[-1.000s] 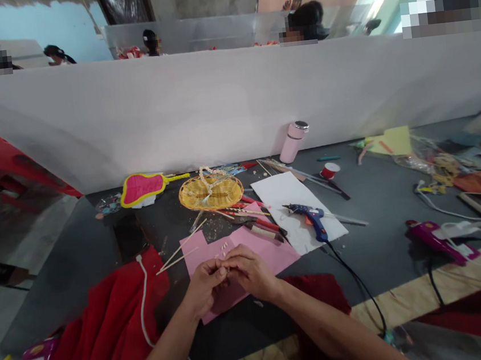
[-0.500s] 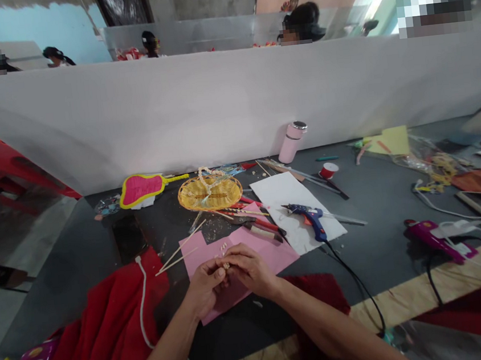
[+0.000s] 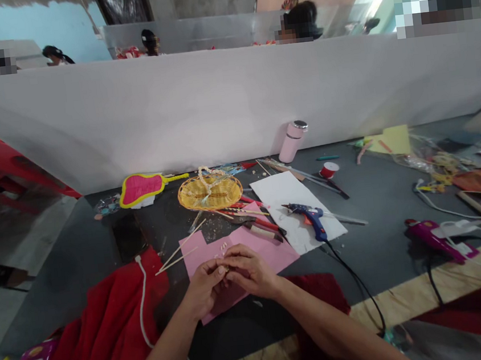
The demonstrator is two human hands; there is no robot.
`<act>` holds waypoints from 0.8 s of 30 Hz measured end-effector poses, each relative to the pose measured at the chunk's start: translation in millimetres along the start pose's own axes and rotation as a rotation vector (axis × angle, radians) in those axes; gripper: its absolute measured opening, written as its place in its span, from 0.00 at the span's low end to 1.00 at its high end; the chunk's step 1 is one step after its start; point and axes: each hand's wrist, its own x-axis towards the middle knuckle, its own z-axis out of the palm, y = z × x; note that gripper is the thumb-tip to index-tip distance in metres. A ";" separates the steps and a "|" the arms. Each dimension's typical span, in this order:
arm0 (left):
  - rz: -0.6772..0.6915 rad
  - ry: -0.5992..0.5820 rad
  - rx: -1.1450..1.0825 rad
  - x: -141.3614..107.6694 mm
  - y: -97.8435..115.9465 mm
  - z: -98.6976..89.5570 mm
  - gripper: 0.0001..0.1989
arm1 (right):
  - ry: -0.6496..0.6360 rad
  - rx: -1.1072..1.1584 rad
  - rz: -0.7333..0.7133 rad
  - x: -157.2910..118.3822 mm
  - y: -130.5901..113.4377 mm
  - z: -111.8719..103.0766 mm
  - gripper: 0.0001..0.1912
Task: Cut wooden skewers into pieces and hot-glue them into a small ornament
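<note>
My left hand (image 3: 206, 286) and my right hand (image 3: 252, 270) meet at the fingertips over a sheet of pink paper (image 3: 283, 255). Both are closed around a small tan piece (image 3: 226, 268), mostly covered by the fingers, so its kind is unclear. Just beyond the fingertips, tiny pale pieces (image 3: 223, 246) lie on the paper. Thin wooden sticks (image 3: 182, 259) rest to the left, partly across the paper. Past the hands are red-handled pliers (image 3: 266, 223) and a yellow wicker basket (image 3: 190, 194).
A blue glue gun (image 3: 313, 218) lies on white paper (image 3: 276, 190), its black cord running to the front edge. A pink flask (image 3: 292, 141) stands by the white partition (image 3: 215, 102). Red cloth (image 3: 108, 308), a phone (image 3: 128, 237) and a yellow-rimmed pink fan-shaped piece (image 3: 142, 189) are at left.
My fingers have shifted slightly around the small piece, which shows less now. Both hands stay in the same place, and the things on the table have not moved.
</note>
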 end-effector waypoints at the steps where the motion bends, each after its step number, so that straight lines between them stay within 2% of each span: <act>1: -0.005 -0.004 0.011 -0.3 0.7 0.8 0.14 | 0.008 0.033 0.005 0.0 -0.5 0.1 0.15; 7: -0.031 0.000 0.069 -0.4 1.0 4.5 0.18 | 0.071 0.142 0.002 0.1 -0.6 1.0 0.09; 15: -0.031 -0.002 0.122 2.0 -5.9 -2.2 0.17 | 0.096 -0.051 -0.079 0.9 -0.2 2.0 0.06; 24: 0.001 -0.019 0.153 2.0 -2.9 -0.3 0.18 | 0.138 0.009 0.011 -0.3 0.7 -3.9 0.06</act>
